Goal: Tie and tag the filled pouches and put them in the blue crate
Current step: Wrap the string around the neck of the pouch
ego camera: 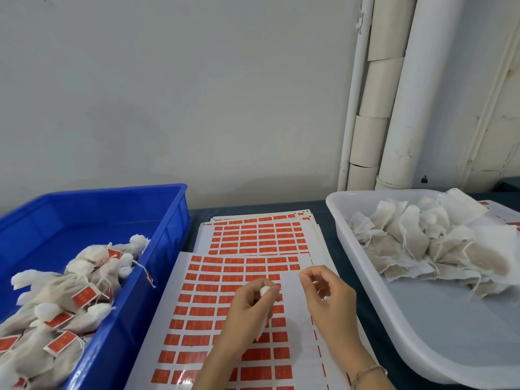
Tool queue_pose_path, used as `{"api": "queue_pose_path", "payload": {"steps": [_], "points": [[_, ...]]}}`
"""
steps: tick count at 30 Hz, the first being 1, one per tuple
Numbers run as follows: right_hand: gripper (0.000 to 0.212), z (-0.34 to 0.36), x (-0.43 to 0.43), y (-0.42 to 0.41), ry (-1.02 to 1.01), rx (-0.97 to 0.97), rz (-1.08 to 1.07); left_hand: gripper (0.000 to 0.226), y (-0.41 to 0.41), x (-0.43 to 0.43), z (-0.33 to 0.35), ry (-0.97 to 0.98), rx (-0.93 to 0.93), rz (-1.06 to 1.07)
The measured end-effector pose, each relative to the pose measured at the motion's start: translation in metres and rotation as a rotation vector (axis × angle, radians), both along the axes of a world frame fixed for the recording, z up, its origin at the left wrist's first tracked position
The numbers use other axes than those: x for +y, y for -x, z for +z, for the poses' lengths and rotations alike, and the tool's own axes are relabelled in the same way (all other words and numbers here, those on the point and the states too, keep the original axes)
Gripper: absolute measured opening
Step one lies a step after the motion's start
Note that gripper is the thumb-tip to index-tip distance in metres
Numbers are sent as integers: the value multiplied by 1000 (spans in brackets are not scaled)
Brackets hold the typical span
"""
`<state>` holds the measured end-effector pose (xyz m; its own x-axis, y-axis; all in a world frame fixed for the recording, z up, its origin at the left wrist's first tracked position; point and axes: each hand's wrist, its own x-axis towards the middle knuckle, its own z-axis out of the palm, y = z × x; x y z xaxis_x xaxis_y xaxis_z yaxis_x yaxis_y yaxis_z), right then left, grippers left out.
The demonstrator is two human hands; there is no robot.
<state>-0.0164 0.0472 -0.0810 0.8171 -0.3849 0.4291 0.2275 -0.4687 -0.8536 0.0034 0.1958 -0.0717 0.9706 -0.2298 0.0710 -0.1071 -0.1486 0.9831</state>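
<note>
Pouch (264,291) sits gripped in our left hand (249,309), white top poking from the curled fingers, above the sticker sheets (197,299). Our right hand (330,295) beside it pinches thumb to forefinger; on what, we cannot tell. Blue crate (176,220) left, white tray (450,319) right.

Single wide-angle view from the head, looking forward and down across the table (253,211) from its near edge toward the wall (197,94); left hand (250,308) and right hand (329,299) close below.

White pipes (406,108) run up the grey wall (168,80) at its right end; the dark table (327,237) meets its foot.
</note>
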Motion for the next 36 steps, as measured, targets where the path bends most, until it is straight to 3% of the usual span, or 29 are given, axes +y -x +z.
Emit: {"api": "queue_pose_path", "payload": {"steps": [3,7,10,16,21,23,28,36], "points": [[10,-9,-4,-5,24,176,-6,22,-5,0,-6,23,4,155],[43,-13,-8,-9,194,372,-109,22,-12,3,-15,20,32,289],[49,-11,-5,-11,217,411,-100,22,-13,1,-18,-13,30,294],[30,2,-11,-25,-125,378,-18,22,-15,1,-21,-42,50,296],[50,7,-18,-38,-379,363,77,12,-9,-1,-19,-79,24,283],[52,5,-18,-41,-370,376,100,5,-7,-1,-18,-65,34,314],[50,5,-24,-42,-366,417,125,16,-11,-4,-12,-19,25,308],[28,13,-35,-36,-422,540,261,16,-36,-26,16,-186,-133,248]]}}
